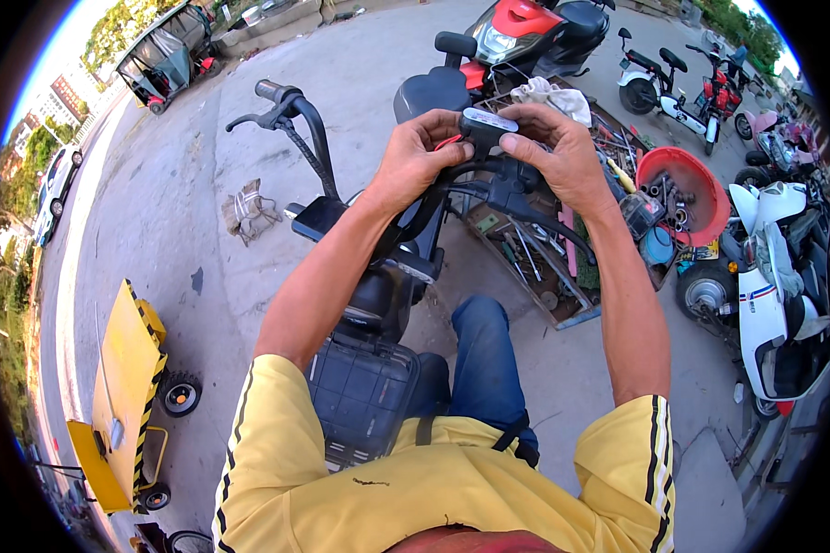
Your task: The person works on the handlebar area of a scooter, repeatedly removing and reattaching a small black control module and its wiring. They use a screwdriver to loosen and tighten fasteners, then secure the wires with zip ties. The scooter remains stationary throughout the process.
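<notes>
Both hands are at a small black oblong device (481, 123) with a pale label on top, set above the black handlebar (510, 186) of an electric scooter. My left hand (424, 147) grips it from the left, with a short red piece (447, 142) showing by the fingers. My right hand (549, 147) holds its right side, thumb pressed near its lower edge and fingers curled behind it. The other handlebar grip (269, 89) with its brake lever sticks out to the left, and a black display housing (319, 217) sits below it.
A metal tray of tools (553, 313) and a red basin (710, 170) of metal parts lie right. Parked scooters (770, 295) line the right side; a red scooter (516, 28) stands ahead. A yellow cart (120, 387), crumpled sacking (249, 212) and a covered tricycle (161, 55) are at left.
</notes>
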Tool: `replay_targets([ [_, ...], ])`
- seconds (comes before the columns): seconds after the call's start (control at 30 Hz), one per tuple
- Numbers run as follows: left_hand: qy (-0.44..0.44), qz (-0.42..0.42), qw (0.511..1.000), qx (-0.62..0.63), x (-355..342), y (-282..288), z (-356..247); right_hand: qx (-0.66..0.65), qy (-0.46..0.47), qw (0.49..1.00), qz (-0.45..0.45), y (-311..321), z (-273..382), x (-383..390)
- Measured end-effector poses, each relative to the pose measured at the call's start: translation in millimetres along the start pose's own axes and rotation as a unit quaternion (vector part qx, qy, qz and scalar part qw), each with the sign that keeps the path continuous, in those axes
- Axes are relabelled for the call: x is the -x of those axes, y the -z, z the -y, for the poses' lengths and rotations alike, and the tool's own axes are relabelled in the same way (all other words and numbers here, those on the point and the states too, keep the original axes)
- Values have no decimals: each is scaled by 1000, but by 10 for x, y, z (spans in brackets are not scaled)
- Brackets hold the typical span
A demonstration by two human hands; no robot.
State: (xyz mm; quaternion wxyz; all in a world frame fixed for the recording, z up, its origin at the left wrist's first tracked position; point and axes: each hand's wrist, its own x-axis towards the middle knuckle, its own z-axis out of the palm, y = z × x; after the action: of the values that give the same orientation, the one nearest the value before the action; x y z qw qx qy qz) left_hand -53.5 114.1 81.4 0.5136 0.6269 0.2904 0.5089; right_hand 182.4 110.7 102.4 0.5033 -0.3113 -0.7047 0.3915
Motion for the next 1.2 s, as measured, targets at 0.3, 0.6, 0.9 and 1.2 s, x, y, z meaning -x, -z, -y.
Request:
replay_targets([
  [0.3,16,-25,998,-56,-29,-16,60,38,11,999,-1,-8,40,11],
  [0.6,21,-33,997,-60,-85,-86,48,51,7,999,14,-20,41,-4],
  [0.9,56,49,995,-60,-8,120,-58,45,-22,999,19,-20,94,22],
  [1.2,149,53,985,-61,140,182,-170,63,-4,997,39,-25,100,23],
])
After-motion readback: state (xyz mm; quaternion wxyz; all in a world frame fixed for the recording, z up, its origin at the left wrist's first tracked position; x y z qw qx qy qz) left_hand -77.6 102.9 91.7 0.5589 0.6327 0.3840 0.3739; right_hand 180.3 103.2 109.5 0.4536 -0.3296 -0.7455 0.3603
